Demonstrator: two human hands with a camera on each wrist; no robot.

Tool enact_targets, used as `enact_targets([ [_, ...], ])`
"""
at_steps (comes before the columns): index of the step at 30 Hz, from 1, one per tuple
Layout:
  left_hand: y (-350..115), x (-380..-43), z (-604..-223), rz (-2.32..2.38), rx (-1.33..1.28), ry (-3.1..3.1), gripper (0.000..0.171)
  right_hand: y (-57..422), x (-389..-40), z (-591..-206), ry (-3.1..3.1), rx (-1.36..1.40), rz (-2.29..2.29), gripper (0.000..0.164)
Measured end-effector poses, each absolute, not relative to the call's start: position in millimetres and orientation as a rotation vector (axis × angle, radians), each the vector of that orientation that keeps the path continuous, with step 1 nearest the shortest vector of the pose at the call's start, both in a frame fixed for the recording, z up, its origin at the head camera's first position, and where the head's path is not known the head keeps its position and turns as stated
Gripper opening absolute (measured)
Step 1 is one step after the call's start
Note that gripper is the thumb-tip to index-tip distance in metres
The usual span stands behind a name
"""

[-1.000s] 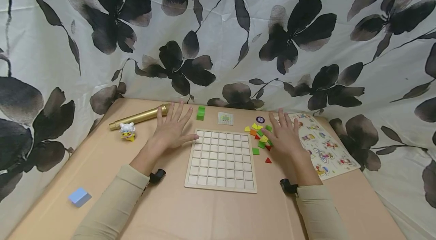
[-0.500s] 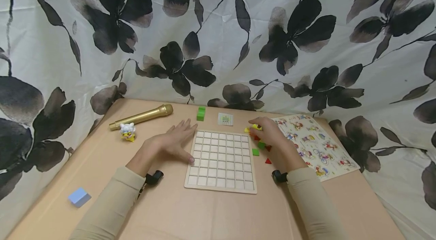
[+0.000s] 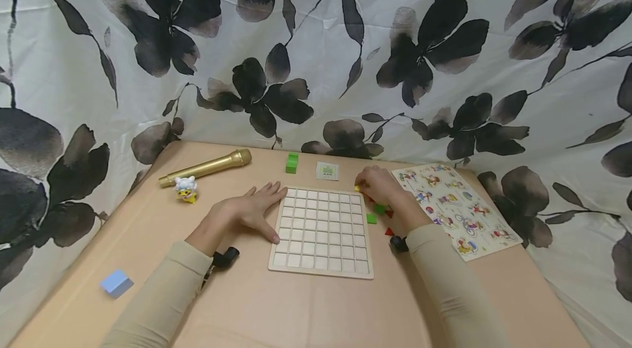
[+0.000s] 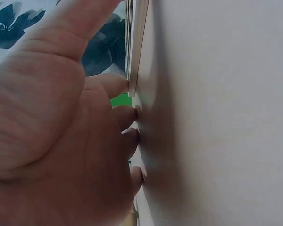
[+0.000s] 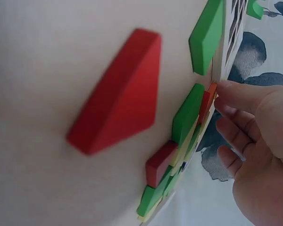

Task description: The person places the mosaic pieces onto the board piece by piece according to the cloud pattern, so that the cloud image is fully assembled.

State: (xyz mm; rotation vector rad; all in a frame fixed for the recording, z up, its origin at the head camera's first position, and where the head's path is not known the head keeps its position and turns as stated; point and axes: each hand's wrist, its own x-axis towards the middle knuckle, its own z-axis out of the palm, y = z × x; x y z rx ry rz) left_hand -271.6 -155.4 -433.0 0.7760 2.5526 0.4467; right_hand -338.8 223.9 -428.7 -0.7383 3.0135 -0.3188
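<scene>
A square board [image 3: 321, 233] with a raised grid of pale cells lies on the table. My left hand [image 3: 247, 213] is at its left edge, fingers spread and thumb on the rim; in the left wrist view the fingertips [image 4: 125, 87] meet the board's edge and tabletop. My right hand [image 3: 377, 184] is over the pile of coloured blocks at the board's right, fingers curled. In the right wrist view its thumb and forefinger pinch an orange block [image 5: 210, 96]. Around it lie green blocks [image 5: 187, 113], red triangles [image 5: 127, 94] and a yellow piece [image 3: 357, 188]. The hand hides part of the pile.
A small pattern card [image 3: 327, 170] and a green block [image 3: 292, 162] stand behind the board. A sticker-like picture sheet [image 3: 459, 208] lies at right. Left are a gold microphone [image 3: 204, 167], a toy figure [image 3: 185, 190] and a blue block [image 3: 116, 283].
My right hand has moved left and inward from open above the pile, curling its fingers at the blocks. My left hand has lowered and come to the board's left edge.
</scene>
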Motion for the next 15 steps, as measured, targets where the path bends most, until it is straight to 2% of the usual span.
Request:
enact_targets([
  [8,-154.2,-272.0,-432.3,0.456,0.778,2.545,0.136,220.8,-339.9,-423.5,2.996,-0.688,-0.479,0.005],
  [15,-154.2,-273.4,-433.7,0.439,0.78,2.549,0.135,195.6,-322.7,-410.9,2.872,-0.718,-1.15,0.006],
])
